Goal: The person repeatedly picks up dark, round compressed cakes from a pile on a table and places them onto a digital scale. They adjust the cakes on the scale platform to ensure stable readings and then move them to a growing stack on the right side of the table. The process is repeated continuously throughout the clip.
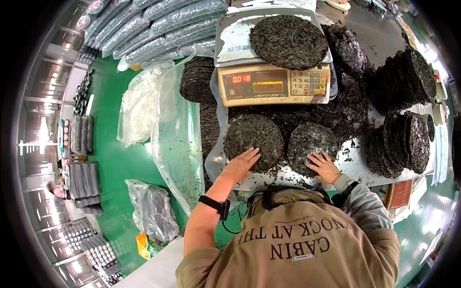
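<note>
My left hand (244, 164) lies flat on the lower edge of a round dark cake of dried seaweed (254, 138), with its fingers extended. My right hand (324, 167), fingers spread, rests on the lower right of a second round seaweed cake (312, 144). Both cakes lie side by side on the metal tabletop (354, 158) in front of my body. Neither hand grasps anything. Beyond them stands a digital scale (273, 86) with a lit red display. Another round seaweed cake (289, 41) lies on its pan, reaching over the front edge.
Stacked seaweed cakes stand on their edges at right (407, 142) and farther back (405, 82). Loose seaweed (345, 95) covers the table beside the scale. At left, a clear plastic bag (176, 126) hangs open beside more cakes (197, 80). Filled bags (187, 18) are piled behind.
</note>
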Motion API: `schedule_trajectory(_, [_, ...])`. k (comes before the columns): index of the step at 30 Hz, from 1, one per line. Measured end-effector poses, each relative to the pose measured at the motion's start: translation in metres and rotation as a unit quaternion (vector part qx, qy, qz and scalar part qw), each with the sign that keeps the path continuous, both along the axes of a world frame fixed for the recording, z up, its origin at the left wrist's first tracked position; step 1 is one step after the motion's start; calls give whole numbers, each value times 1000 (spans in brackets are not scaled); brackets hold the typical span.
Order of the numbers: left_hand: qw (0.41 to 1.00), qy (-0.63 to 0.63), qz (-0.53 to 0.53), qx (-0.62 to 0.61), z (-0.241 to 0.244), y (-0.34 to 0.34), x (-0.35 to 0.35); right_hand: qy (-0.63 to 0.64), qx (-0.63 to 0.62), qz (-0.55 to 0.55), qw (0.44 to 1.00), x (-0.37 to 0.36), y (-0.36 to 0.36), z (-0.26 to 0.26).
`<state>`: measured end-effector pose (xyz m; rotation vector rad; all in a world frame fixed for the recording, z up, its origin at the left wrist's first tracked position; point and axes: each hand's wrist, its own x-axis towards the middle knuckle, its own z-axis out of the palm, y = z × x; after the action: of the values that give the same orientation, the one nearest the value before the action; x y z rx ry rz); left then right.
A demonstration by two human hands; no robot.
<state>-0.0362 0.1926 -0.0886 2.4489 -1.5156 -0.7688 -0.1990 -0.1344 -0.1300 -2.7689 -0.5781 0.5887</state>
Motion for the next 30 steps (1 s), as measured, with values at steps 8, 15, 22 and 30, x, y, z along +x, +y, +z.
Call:
schedule_trajectory(8, [978,-179,58,-90,-13,-8,-29,-186,61,-103,975,3,-17,49])
schedule_trajectory(15, [922,-69,267,-273,75,-8,10,-283,270,-468,792,6,-68,128])
schedule_trajectory(22, [543,521,413,-513,99,-58,25,-17,711,-537,453,54,-40,118])
schedule_trajectory(30, [509,525,466,-499,97,-74,49,106,741,-464,474,112,-8,132])
